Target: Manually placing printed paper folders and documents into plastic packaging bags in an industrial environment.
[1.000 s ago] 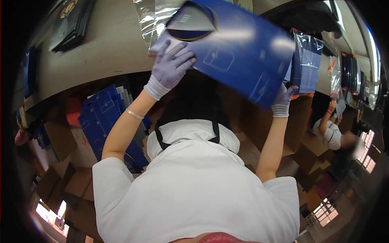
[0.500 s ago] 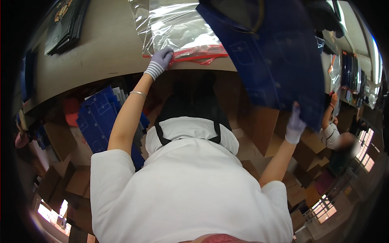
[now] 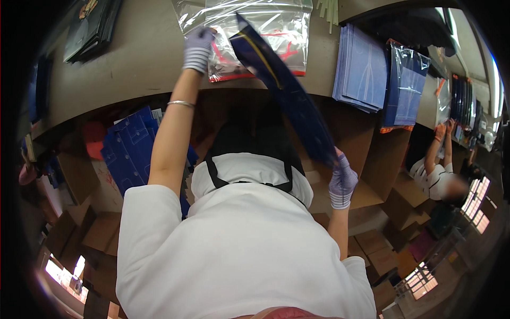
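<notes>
My right hand (image 3: pixel 342 182), in a pale purple glove with a striped cuff, grips the lower end of a dark blue printed card (image 3: pixel 297 109). The card is tilted nearly edge-on, its upper end over the clear plastic bags (image 3: pixel 295 45) with red strips on the table. My left hand (image 3: pixel 198 45), gloved the same way, is closed with its fingertips at the left side of those bags, pinching the plastic. Part of the bags is hidden behind the card.
On the table (image 3: pixel 143 48), a stack of blue sheets (image 3: pixel 361 69) and a bagged blue piece (image 3: pixel 408 85) lie to the right, dark packages (image 3: pixel 93 29) far left. More blue printed cards (image 3: pixel 127 149) are below the table edge. Another person (image 3: pixel 438 170) works at far right.
The blue card has swung left and turned edge-on, uncovering the stack on the right. My right hand has come inward and down; my left has moved up with the plastic, the red strips shifting.
</notes>
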Action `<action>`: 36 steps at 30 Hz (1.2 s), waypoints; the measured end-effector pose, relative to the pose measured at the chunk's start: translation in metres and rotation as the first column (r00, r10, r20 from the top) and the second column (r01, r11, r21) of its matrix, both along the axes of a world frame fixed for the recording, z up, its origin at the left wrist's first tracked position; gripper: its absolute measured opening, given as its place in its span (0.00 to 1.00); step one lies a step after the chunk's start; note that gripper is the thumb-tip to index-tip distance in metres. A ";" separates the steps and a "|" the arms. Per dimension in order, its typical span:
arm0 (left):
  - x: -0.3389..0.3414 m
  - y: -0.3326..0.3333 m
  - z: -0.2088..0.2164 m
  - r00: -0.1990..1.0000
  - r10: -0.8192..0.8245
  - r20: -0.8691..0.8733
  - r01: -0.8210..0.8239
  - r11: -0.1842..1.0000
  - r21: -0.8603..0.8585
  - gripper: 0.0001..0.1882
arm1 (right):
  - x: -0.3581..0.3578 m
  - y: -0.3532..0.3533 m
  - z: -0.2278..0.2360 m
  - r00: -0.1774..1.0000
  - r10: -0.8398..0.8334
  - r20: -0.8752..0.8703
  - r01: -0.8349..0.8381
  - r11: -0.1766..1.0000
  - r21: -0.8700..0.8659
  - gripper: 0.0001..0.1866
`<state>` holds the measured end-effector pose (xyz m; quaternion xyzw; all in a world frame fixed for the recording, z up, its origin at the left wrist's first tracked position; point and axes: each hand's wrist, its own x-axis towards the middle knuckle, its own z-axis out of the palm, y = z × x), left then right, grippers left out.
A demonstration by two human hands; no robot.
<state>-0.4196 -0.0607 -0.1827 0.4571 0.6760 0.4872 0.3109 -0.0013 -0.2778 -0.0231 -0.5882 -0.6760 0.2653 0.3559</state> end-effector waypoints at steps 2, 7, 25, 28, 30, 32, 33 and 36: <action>-0.016 0.007 0.067 0.990 0.107 0.092 -0.122 0.977 0.177 0.08 | 0.008 -0.011 0.002 0.987 -0.107 0.123 0.121 0.986 -0.110 0.13; 0.002 -0.007 0.076 0.991 -0.081 -0.108 0.089 0.993 0.072 0.09 | 0.049 0.009 0.014 0.867 -0.443 -0.229 0.407 0.894 -0.189 0.27; 0.023 -0.078 0.048 0.654 -0.059 -0.754 0.067 0.998 -0.020 0.08 | 0.038 0.086 -0.063 0.645 -0.480 -0.595 -0.062 0.743 -0.667 0.20; 0.003 -0.100 0.026 0.714 -0.036 -0.699 -0.034 0.996 -0.087 0.08 | 0.041 0.085 -0.067 0.601 -0.511 -0.615 -0.020 0.760 -0.650 0.22; 0.000 -0.108 0.021 0.760 -0.010 -0.650 -0.037 0.998 -0.059 0.09 | 0.041 0.084 -0.072 0.585 -0.528 -0.616 -0.024 0.748 -0.664 0.22; 0.003 -0.113 0.022 0.804 0.013 -0.594 -0.037 0.999 -0.029 0.10 | 0.042 0.080 -0.075 0.569 -0.546 -0.614 -0.023 0.736 -0.676 0.22; 0.010 -0.111 0.027 0.819 0.008 -0.573 -0.018 1.000 -0.012 0.11 | 0.040 0.080 -0.075 0.553 -0.545 -0.630 -0.036 0.740 -0.672 0.23; 0.031 -0.098 0.044 0.767 -0.018 -0.641 0.002 1.000 -0.025 0.12 | 0.036 0.079 -0.078 0.539 -0.537 -0.649 -0.063 0.743 -0.667 0.25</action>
